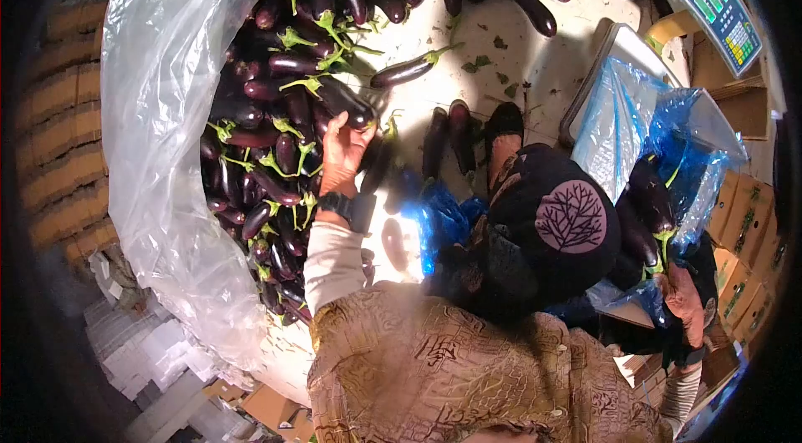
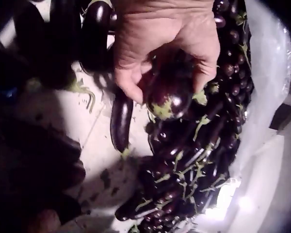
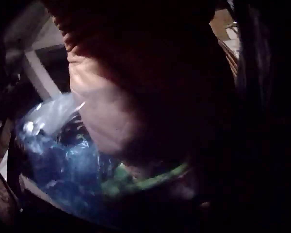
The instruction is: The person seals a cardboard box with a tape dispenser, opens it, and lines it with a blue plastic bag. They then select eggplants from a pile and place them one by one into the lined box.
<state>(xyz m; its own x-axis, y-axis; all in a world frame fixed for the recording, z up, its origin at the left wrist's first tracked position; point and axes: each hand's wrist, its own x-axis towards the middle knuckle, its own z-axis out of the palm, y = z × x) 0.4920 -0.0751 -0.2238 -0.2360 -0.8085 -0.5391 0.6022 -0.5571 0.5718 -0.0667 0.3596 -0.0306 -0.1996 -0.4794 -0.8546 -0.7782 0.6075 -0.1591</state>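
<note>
Head view: I've got my left hand (image 1: 344,152) at ten o'clock, thumb and fingers curled round one eggplant (image 1: 346,104) by its blunt end, probably because that end lies nearest.
Eggplant heap (image 1: 251,139): sweeping eight to twelve, banked beside clear plastic sheeting (image 1: 163,150) that seems to contain it.
Blue bag (image 1: 706,160): at three, edges spread, likely giving the bagged eggplants (image 1: 650,194) room.
Right hand (image 1: 685,302): toward four, by green stems (image 1: 665,236); shadow there, I can't tell its grip.
Scale display (image 1: 716,12): two o'clock, tilted, perhaps for easy reading.
</note>
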